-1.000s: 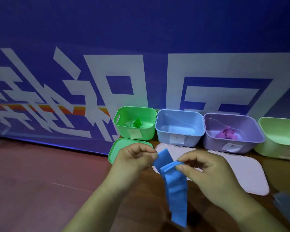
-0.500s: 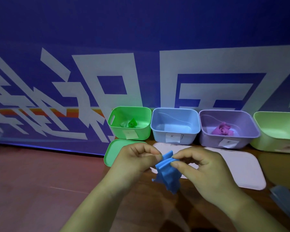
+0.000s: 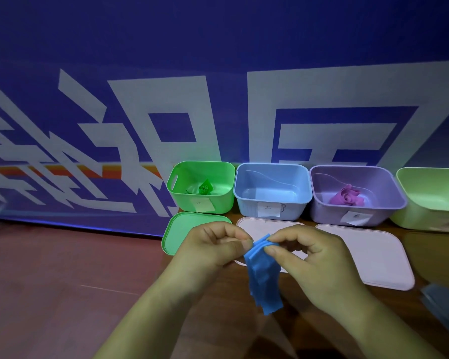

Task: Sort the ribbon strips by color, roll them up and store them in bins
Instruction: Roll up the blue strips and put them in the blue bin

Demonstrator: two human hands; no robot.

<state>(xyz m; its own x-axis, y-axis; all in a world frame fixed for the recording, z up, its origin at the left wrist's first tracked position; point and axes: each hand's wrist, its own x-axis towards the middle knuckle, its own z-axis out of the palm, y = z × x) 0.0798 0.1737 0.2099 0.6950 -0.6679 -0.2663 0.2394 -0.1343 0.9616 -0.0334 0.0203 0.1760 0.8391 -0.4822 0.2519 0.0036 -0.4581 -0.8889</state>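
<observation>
Blue ribbon strip (image 3: 263, 275) pinched at its top edge by both hands.

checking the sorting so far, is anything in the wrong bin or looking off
Nothing sits in a wrong bin: the green roll lies in the green bin, the pink roll in the purple bin. The pink roll does look loose, partly unfurled.

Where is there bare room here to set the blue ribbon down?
Bare surface lies left of the green lid and right of the right-hand white lid. The blue bin looks empty. Lids crowd the strip before the bins.
</observation>
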